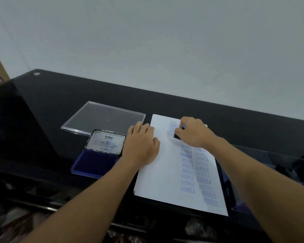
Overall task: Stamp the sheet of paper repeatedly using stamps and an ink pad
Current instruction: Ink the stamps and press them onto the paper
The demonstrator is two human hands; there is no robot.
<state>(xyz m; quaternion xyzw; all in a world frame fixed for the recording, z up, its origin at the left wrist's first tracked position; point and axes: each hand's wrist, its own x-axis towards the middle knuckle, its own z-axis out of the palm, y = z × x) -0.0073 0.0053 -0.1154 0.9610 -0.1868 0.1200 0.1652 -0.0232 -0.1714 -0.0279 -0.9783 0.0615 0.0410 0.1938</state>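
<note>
Our forearms [88, 207] foreground. Left hand [140, 146]: fingers flat, we press the sheet of paper [161, 181]. Right hand [193, 132]: we pinch a stamp [177, 136] on it. Ink pad [95, 162]: open, leftward.

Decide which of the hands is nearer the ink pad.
Left. The left hand lies beside the ink pad; the right hand grips a stamp farther across the paper.
</note>
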